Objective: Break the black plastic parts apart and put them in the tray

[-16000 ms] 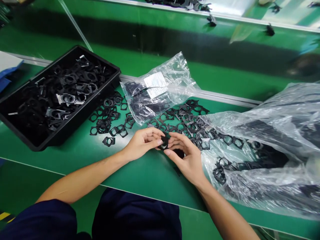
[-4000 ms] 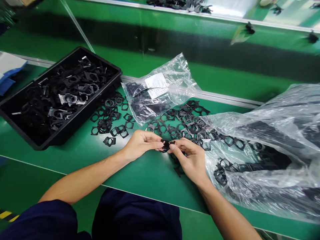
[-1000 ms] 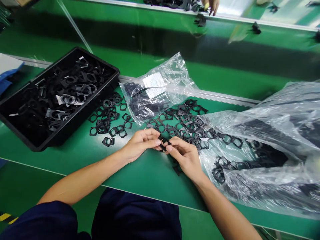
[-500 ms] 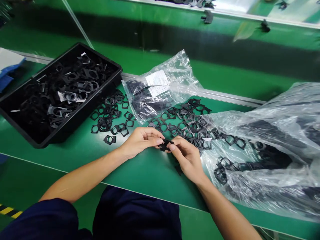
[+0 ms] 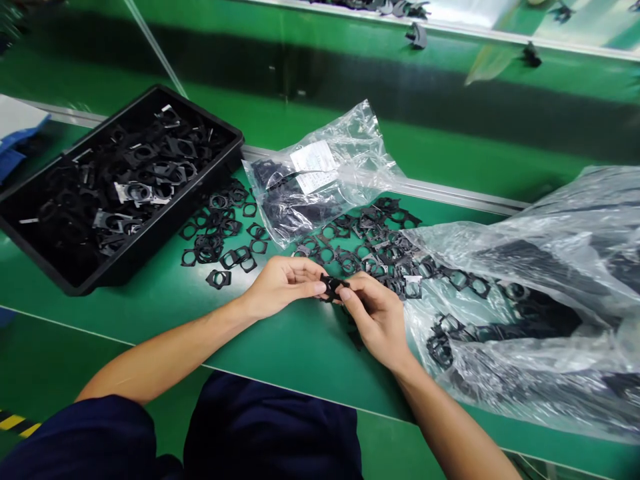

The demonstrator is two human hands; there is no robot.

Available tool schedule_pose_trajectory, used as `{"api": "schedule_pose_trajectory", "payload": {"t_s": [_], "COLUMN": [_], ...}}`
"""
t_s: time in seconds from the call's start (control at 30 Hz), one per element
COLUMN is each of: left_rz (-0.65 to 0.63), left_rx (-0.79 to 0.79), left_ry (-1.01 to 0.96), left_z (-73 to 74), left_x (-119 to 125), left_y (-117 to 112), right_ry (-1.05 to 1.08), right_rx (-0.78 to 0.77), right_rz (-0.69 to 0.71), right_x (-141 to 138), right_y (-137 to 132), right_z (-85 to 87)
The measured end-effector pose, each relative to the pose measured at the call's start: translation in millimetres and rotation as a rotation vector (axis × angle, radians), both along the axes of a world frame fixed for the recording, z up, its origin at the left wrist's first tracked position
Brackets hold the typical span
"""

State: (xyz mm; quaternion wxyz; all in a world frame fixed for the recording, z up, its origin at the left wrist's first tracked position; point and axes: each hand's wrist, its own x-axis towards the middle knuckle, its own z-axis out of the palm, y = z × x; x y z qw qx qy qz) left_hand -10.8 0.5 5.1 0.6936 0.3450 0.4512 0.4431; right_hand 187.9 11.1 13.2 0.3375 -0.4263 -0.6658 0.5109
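Observation:
A small black plastic part [image 5: 332, 287] is pinched between my two hands above the green table. My left hand [image 5: 285, 287] grips its left end with thumb and fingers. My right hand [image 5: 375, 310] has thumb and forefinger on its right end. Fingers cover part of it, so its full shape is hidden. Just beyond my hands lies a heap of black ring-shaped plastic parts [image 5: 370, 250]. Another scattered group of these ring parts [image 5: 215, 230] is to the left. Under my right hand a dark part shows, mostly covered.
A black bin [image 5: 175, 207] full of similar parts stands at the left. Behind my hands lies a clear plastic bag [image 5: 350, 173] with a white label and dark parts inside. A large clear bag [image 5: 540, 393] of parts spreads over the right side. A raised shelf edge [image 5: 465, 30] runs along the back.
The black part has tilted slightly between my fingers, showing more of its face. Both hands keep their hold in nearly the same place.

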Motion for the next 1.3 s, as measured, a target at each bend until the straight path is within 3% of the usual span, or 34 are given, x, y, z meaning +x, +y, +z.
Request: {"api": "schedule_pose_trajectory", "payload": {"t_s": [0.27, 0.47, 0.83, 1.07, 1.3], "left_rz": [-0.007, 0.025, -0.089, -0.116, -0.206], "left_rx": [-0.094, -0.126, -0.114, -0.086, -0.127], "left_ry": [-0.092, -0.094, -0.138, -0.051, -0.257], "left_z": [-9.1, -9.3, -5.5, -3.2, 0.0], "left_x": [6, 7, 1, -1, 0], "left_y": [-3, -4, 1, 2, 2], "right_ry": [0.019, 0.213, 0.150, 0.163, 0.265], "right_rx": [-0.094, -0.358, -0.256, -0.349, -0.453], "right_rz": [-0.061, 0.052, 0.001, -0.073, -0.001], "right_x": [1, 1, 1, -1, -1], "right_y": [1, 6, 3, 4, 4], "right_z": [1.9, 5.5, 8.2, 3.9, 5.8]}}
